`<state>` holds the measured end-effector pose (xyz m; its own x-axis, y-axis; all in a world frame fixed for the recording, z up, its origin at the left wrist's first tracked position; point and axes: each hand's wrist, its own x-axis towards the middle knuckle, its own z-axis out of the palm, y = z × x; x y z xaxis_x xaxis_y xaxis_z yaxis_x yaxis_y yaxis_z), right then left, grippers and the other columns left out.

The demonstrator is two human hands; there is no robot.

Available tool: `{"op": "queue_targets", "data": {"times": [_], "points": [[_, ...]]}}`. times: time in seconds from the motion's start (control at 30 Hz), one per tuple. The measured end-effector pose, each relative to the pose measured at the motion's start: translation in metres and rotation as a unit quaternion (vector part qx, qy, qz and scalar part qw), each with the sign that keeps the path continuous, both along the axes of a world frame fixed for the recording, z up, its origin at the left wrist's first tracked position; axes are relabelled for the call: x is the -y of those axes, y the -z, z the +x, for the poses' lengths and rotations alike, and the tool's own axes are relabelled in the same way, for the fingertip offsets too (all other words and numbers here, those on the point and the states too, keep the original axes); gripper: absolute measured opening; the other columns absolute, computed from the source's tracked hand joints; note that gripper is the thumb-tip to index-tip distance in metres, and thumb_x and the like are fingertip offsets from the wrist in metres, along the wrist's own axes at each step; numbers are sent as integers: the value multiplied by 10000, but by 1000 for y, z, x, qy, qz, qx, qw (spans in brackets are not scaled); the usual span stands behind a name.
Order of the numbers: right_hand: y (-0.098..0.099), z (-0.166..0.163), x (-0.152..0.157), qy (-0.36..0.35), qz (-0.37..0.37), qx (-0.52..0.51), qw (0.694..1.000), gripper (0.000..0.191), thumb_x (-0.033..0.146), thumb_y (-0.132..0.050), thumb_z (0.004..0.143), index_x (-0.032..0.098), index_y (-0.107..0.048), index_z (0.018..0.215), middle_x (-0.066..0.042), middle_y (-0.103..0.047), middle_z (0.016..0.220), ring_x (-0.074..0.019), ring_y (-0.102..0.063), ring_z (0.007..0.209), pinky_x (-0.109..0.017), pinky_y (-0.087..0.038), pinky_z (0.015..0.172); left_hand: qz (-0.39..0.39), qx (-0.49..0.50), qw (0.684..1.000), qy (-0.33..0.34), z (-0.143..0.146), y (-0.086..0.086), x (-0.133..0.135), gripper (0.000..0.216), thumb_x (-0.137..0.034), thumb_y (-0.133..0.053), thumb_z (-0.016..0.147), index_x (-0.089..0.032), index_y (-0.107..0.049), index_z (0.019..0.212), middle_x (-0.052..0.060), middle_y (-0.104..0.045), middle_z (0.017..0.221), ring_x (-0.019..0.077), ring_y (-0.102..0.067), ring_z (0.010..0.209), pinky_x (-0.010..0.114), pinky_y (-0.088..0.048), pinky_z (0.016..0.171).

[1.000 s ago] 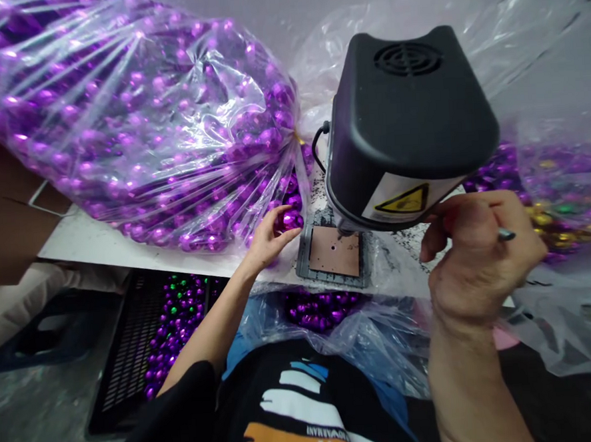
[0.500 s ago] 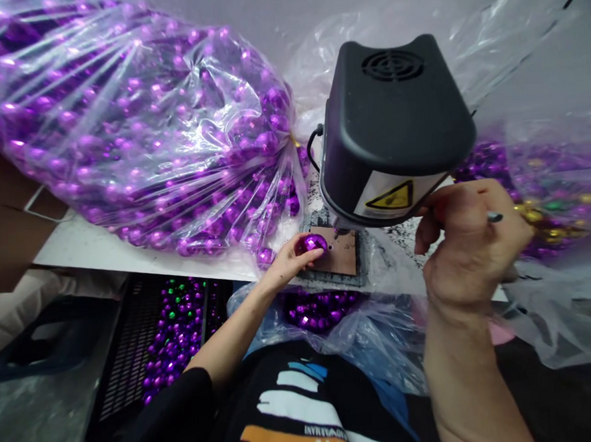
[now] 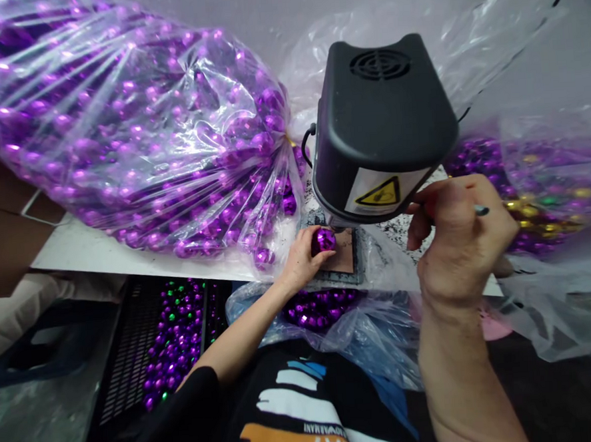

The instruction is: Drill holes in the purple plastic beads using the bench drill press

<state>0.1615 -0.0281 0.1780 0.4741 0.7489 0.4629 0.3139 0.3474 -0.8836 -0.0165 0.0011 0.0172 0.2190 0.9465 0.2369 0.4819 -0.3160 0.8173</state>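
Note:
My left hand (image 3: 302, 257) is closed around a shiny purple faceted ball (image 3: 325, 240), thumb at its near side and fingers at its far side. The ball sits over a small brown board (image 3: 343, 255), right beneath the black bench drill (image 3: 386, 102). The drill's head hides most of the bit. At the drill's right side, my right hand (image 3: 469, 230) is closed round a feed lever (image 3: 481, 209); its tip shows between the fingers, and a bit of red shows at the hand's left edge.
A large clear bag of purple balls (image 3: 135, 137) covers the table's left. More purple balls (image 3: 321, 309) lie in plastic at my lap. A black crate (image 3: 117, 365) with purple and green balls stands below left. Bagged purple and gold balls (image 3: 530, 213) are at right.
My left hand has moved the purple ball slightly right, from the board's left edge to under the drill. My right hand stays on the lever; the whole view has shifted a little.

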Motion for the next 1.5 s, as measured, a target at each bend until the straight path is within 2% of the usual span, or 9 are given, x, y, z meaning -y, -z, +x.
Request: {"op": "queue_targets", "data": {"times": [0.17,0.4,0.57,0.73,0.87,0.93,1.17,1.4,1.5], "points": [[2,0,0,3,-7,-4,1000,462,593,-598,931,152,-575,793,61,-500,603,-40,-438,417,-225,-272,369,51,-63,997,-12,13,3,8,538,-188,-842,828,-209,-584,1300,102,-636,1285,269,-642,1188,408,-545,1002],[5,-3,1,6,15,-16,1000,448,581,-590,938,159,-576,786,67,-491,600,-41,-403,403,-234,-276,375,87,-117,988,-48,27,13,10,507,-397,-815,885,-175,-564,1265,99,-677,1137,283,-637,1084,412,-491,942],[10,-5,7,19,15,6,1000,402,555,-559,962,184,-597,812,55,-506,621,-61,-423,421,-250,-296,399,121,-130,982,-72,31,19,11,422,-371,-763,924,-167,-571,1239,110,-686,1117,280,-639,1062,425,-467,975],[44,1,20,67,22,114,991,283,445,-510,991,224,-669,913,30,-544,667,-91,-487,510,-278,-378,534,147,-124,979,-66,30,23,10,466,-371,-753,921,-143,-555,1275,141,-684,1177,302,-636,1109,485,-435,1070],[75,4,22,63,83,128,986,209,371,-543,962,217,-680,1002,-3,-653,837,-99,-556,584,-298,-487,617,130,-134,981,-60,29,23,10,464,-392,-737,929,-157,-553,1284,141,-689,1194,311,-637,1146,505,-430,1101],[83,2,19,63,114,123,984,205,356,-543,956,210,-676,1012,9,-636,814,-92,-546,568,-309,-519,643,125,-139,981,-60,30,23,10,465,-399,-731,934,-164,-551,1292,142,-692,1205,310,-637,1158,507,-428,1114],[78,-18,6,91,180,95,975,172,302,-481,978,214,-625,945,55,-499,608,-78,-431,452,-306,-491,621,130,-150,978,-69,32,24,12,462,-431,-707,955,-170,-547,1300,143,-695,1225,299,-654,1152,508,-436,1123],[81,-13,5,77,199,131,968,224,313,-488,981,178,-614,854,38,-520,581,-96,-487,510,-351,-548,689,140,-134,979,-61,31,25,12,458,-393,-714,953,-168,-529,1307,135,-702,1219,288,-664,1128,490,-441,1123],[86,-5,5,59,203,151,966,212,317,-491,977,177,-622,885,26,-543,597,-115,-540,561,-359,-551,696,153,-126,978,-59,31,26,11,465,-384,-727,945,-172,-524,1306,124,-702,1206,284,-661,1105,474,-451,1101]]}}
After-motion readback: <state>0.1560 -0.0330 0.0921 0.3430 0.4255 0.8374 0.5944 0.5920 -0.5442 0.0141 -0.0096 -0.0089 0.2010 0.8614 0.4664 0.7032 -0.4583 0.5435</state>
